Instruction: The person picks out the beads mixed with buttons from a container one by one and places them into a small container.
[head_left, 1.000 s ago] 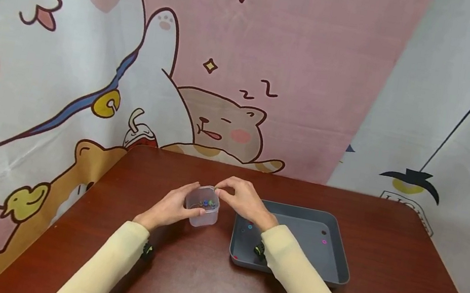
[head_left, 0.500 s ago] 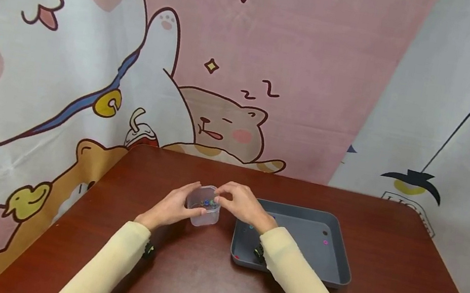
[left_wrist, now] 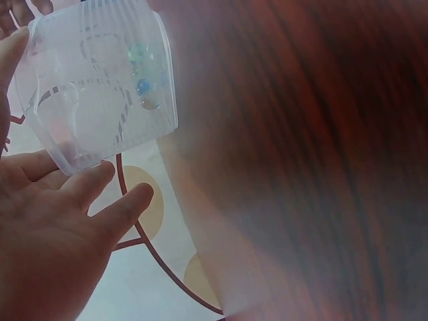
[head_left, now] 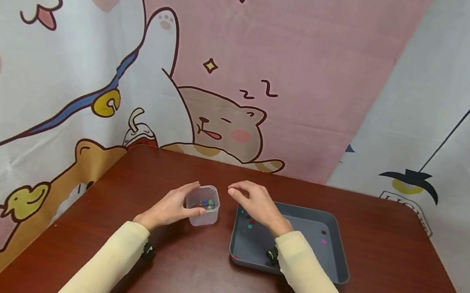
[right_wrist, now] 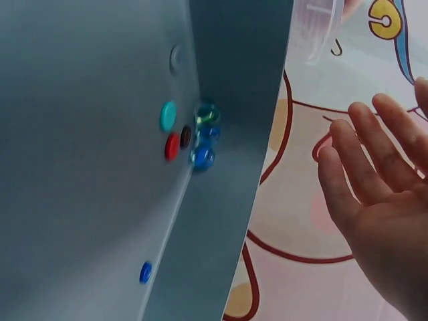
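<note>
A clear plastic container [head_left: 203, 219] stands on the table left of the tray, tilted slightly in my left hand [head_left: 170, 208]. That hand grips its side, thumb in front and fingers behind. Several small marbles lie in the container; a blue marble [left_wrist: 143, 85] shows through its wall. My right hand [head_left: 257, 205] hovers over the tray's far left corner, apart from the container. Its fingers are loosely extended, with nothing seen in them. In the right wrist view, a green marble [right_wrist: 207, 114] and a blue marble [right_wrist: 202, 157] lie along the grey tray's [right_wrist: 87, 221] wall.
Small flat discs lie in the tray: a teal disc [right_wrist: 168, 116], a red disc [right_wrist: 172, 146], a blue disc [right_wrist: 146, 272] and a pink ring [head_left: 324, 241] among them. The brown table [head_left: 195, 283] meets a printed cloth backdrop [head_left: 319, 78] behind.
My right hand has moved from the container's rim to the right, over the tray, and its fingers have loosened. My left hand and the container have stayed in place.
</note>
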A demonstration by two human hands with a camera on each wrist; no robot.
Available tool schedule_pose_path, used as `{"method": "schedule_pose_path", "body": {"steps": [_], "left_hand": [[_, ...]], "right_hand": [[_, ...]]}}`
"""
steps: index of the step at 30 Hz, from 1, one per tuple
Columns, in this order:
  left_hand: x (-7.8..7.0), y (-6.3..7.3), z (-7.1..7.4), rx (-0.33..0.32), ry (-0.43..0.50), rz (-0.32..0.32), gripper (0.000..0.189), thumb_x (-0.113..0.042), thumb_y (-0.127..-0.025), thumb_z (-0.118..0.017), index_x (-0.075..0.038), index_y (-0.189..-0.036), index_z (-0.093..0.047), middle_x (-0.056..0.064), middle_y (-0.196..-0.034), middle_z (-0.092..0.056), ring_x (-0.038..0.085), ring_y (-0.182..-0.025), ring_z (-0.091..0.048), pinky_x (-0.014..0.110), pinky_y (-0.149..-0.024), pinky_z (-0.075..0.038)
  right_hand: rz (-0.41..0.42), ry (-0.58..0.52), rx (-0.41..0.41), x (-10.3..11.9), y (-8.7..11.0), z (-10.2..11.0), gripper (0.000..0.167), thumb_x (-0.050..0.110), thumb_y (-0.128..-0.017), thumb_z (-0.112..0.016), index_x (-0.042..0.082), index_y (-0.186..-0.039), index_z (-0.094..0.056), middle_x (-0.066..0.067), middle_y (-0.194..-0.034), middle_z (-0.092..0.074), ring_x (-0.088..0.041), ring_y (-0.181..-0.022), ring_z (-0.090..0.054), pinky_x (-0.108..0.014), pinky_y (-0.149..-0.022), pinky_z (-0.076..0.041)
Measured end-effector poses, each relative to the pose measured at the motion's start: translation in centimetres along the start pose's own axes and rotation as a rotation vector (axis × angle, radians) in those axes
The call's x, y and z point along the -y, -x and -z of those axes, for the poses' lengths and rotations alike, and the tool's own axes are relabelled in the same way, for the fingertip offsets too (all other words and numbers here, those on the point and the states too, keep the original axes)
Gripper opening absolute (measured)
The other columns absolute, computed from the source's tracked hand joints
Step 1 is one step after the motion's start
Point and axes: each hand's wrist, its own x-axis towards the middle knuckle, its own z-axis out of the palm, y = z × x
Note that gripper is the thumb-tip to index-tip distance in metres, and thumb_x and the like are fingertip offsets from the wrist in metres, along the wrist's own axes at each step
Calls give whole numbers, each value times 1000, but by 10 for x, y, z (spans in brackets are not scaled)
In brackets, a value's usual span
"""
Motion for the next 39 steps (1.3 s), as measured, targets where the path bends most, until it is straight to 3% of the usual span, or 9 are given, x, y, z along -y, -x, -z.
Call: {"method": "schedule_pose_path", "body": {"steps": [9,18,25,39], "left_hand": [[1,3,0,13,7,17,93,-50,-89,-79,-3,-158,-38,17,-161,-41,36,-139,-49,55,-114,-40],[3,4,-1,20,6,23,93,-50,-88,-80,-4,-158,-39,17,-162,-40,36,-140,-49,54,-113,-40],[2,4,-1,13,9,24,92,-49,-88,-80,-5,-158,-39,16,-162,-41,36,-139,-49,54,-113,-40],[0,1,1,18,-11,17,93,-49,-89,-79,-4,-159,-38,16,-162,-39,34,-142,-46,54,-115,-38]], "right_hand": [[-22,-8,0,-15,13,16,38,41,-106,-59,14,-131,-71,0,-126,-71,-17,-114,-67,-47,-100,-53],[-21,56,115,-30,23,17,34,27,-101,-69,16,-133,-70,0,-138,-66,-21,-132,-58,-48,-109,-46],[-60,95,169,-33,26,15,40,21,-99,-72,13,-138,-66,-4,-138,-66,-24,-130,-59,-49,-107,-47],[-95,145,182,-45,26,12,35,15,-98,-72,10,-133,-70,-7,-132,-69,-27,-124,-63,-50,-103,-50]]}}
